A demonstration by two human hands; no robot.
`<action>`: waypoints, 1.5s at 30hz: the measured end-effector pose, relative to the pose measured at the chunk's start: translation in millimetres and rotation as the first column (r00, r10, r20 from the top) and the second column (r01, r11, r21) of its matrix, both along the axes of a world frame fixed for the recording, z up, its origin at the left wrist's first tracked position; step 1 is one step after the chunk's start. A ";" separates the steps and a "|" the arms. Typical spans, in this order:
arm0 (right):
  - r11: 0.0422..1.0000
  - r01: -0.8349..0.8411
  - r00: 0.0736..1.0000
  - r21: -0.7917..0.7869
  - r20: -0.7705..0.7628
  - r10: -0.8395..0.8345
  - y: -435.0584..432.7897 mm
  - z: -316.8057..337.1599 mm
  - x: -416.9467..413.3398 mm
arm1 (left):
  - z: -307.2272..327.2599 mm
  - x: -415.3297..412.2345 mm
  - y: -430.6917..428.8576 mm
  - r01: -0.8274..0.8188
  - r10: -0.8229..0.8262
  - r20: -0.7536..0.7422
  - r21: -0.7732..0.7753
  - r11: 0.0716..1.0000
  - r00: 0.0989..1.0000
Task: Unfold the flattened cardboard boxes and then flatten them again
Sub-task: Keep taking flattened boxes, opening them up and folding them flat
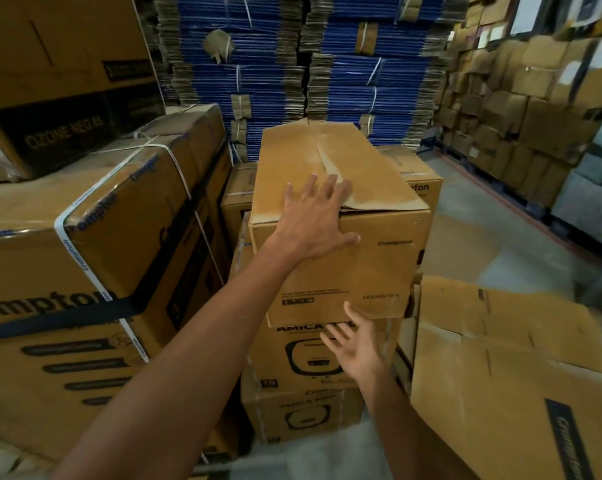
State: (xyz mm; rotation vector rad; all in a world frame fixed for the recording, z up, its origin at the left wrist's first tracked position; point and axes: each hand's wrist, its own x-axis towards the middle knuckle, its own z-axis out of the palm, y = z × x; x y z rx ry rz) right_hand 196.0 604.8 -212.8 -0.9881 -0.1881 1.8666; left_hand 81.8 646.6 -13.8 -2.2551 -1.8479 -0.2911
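An unfolded brown cardboard box [372, 265] stands on top of a stack of printed boxes in the middle of the view. Its top flaps are folded down, the right one lying slightly raised over the left. My left hand [313, 223] rests flat with spread fingers on the box's near top edge, thumb on the front face. My right hand [355, 344] is open, palm up, just under the box's lower front edge, fingertips close to or touching it. A flattened cardboard box [507, 375] lies tilted at the lower right.
Large strapped cartons [95, 258] stand at the left. Printed boxes [303, 375] are stacked below the unfolded one. Bundles of blue flattened cardboard [344, 74] rise at the back. Stacked cartons [534, 109] line the right wall, with grey floor [483, 244] in between.
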 end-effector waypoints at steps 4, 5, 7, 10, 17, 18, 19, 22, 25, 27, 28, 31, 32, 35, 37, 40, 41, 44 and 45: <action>1.000 0.019 0.991 -0.001 -0.129 -0.019 8.8 -6.1 -10.1 | -11.7 1.1 -0.4 -0.006 0.007 -0.047 0.010 1.000 0.999; 1.000 0.017 0.988 0.000 -0.155 -0.017 11.2 -9.3 -12.8 | -12.6 0.5 -0.6 -0.010 0.010 -0.054 0.009 1.000 0.999; 1.000 0.022 0.984 0.014 -0.180 -0.019 12.4 -8.8 -20.1 | -12.3 0.2 -0.4 -0.016 0.016 -0.080 -0.001 1.000 0.997; 0.995 0.066 0.983 0.068 -0.175 -0.054 10.0 0.7 -27.1 | -7.0 1.4 1.9 -0.015 0.013 -0.099 -0.025 1.000 0.995; 0.934 0.246 0.966 0.260 -0.143 -0.215 27.4 27.3 -3.7 | 36.8 8.8 6.7 -0.012 0.004 0.106 0.072 0.997 0.994; 0.906 0.283 0.959 0.316 -0.129 -0.254 29.1 37.5 3.2 | 43.3 10.7 6.4 -0.019 0.002 0.170 0.096 0.995 0.985; 0.884 0.297 0.954 0.361 -0.092 -0.284 31.9 48.3 10.5 | 49.5 10.7 6.6 -0.034 0.007 0.220 0.122 0.992 0.976; 0.816 0.273 0.937 0.509 0.052 -0.346 40.9 85.3 37.7 | 68.9 0.7 5.7 -0.089 0.013 0.385 0.179 0.980 0.923; 0.715 0.173 0.887 0.678 0.209 -0.413 48.7 129.7 70.8 | 74.3 -15.6 -0.8 -0.089 -0.062 0.692 0.181 0.979 0.719; 0.636 0.013 0.790 0.771 0.382 -0.480 54.3 166.8 92.8 | 64.2 -21.1 -7.0 -0.083 -0.151 0.876 0.211 0.974 0.458; 0.605 -0.081 0.726 0.792 0.463 -0.509 57.0 185.7 102.5 | 55.0 -21.0 -10.6 -0.093 -0.185 0.936 0.222 0.971 0.300; 0.551 -0.373 0.475 0.747 0.664 -0.578 63.8 245.2 118.3 | 17.3 -9.8 -18.8 -0.175 -0.235 0.962 0.210 0.962 -0.138; 0.547 -0.466 0.382 0.695 0.716 -0.585 67.1 262.2 117.8 | 2.2 -3.2 -19.6 -0.198 -0.249 0.930 0.199 0.960 -0.271; 0.518 -0.678 0.169 0.521 0.796 -0.581 71.0 300.9 105.2 | -36.9 21.1 -21.4 -0.266 -0.313 0.782 0.194 0.944 -0.539; 0.495 -0.752 0.080 0.435 0.806 -0.587 74.6 311.1 96.1 | -52.8 39.0 -24.6 -0.319 -0.338 0.695 0.163 0.934 -0.635; 0.454 -0.836 -0.040 0.307 0.792 -0.609 78.7 312.8 80.7 | -76.6 59.7 -30.0 -0.317 -0.289 0.602 0.063 0.947 -0.744; 0.429 -0.862 -0.069 0.272 0.773 -0.630 79.7 310.1 74.4 | -84.8 63.6 -32.7 -0.285 -0.250 0.576 0.030 0.958 -0.778; 0.355 -0.920 -0.150 0.163 0.692 -0.706 78.4 291.9 52.5 | -115.3 70.7 -37.6 -0.186 -0.109 0.546 -0.089 0.978 -0.831; 0.334 -0.932 -0.167 0.137 0.657 -0.736 75.6 283.5 44.2 | -125.9 71.8 -37.2 -0.166 -0.073 0.544 -0.124 0.978 -0.836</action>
